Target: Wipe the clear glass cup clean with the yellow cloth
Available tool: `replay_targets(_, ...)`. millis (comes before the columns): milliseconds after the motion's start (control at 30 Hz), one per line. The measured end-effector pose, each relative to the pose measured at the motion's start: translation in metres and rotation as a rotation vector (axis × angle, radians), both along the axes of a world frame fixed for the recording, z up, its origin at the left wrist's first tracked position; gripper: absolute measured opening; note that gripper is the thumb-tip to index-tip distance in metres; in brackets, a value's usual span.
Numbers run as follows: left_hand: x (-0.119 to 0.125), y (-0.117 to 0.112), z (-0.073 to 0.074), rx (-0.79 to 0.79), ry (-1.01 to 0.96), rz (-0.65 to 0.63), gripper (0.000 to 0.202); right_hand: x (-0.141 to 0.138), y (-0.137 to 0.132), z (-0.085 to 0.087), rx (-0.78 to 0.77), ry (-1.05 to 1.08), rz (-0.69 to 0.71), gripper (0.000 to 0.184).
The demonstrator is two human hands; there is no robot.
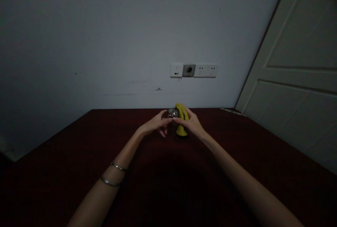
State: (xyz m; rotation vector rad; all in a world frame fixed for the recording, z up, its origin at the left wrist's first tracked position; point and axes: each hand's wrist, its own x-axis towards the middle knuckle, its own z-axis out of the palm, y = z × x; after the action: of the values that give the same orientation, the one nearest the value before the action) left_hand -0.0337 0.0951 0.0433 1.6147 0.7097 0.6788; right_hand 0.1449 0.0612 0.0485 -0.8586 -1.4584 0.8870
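Cloth (pixel 181 130): yellow, near the middle of the far edge of the surface (pixel 116 128), pinched in the right hand (pixel 193 123), just beside a shiny object (pixel 172 113). Left hand (pixel 157 123): fingers parted at the shiny object; whether it grips cannot be told.

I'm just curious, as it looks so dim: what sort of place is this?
Probably a room in a home or office: there are wall sockets, what looks like a panelled door and a dark red tabletop.

Light's dim on scuffed pale wall (pixel 126 40) w/ sockets (pixel 205 71), dk red tabletop (pixel 86 142) & rt-side paneled door (pixel 297 107).
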Motion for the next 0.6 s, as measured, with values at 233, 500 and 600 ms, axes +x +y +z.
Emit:
replay_targets(233,0.016,-0.004,-0.005,0.319,0.086,0.176,0.077,-0.002,0.002,-0.003,-0.016,0.005,0.042,0.069)
replay_targets(500,0.019,-0.014,0.004,0.56,0.054,0.267,0.073,-0.001,-0.008,0.001,0.32,-0.196,-0.085,0.041)
replay_targets(600,0.02,-0.019,0.007,0.622,0.06,0.263,0.068,-0.004,-0.017,0.001,0.55,-0.365,-0.114,0.034)
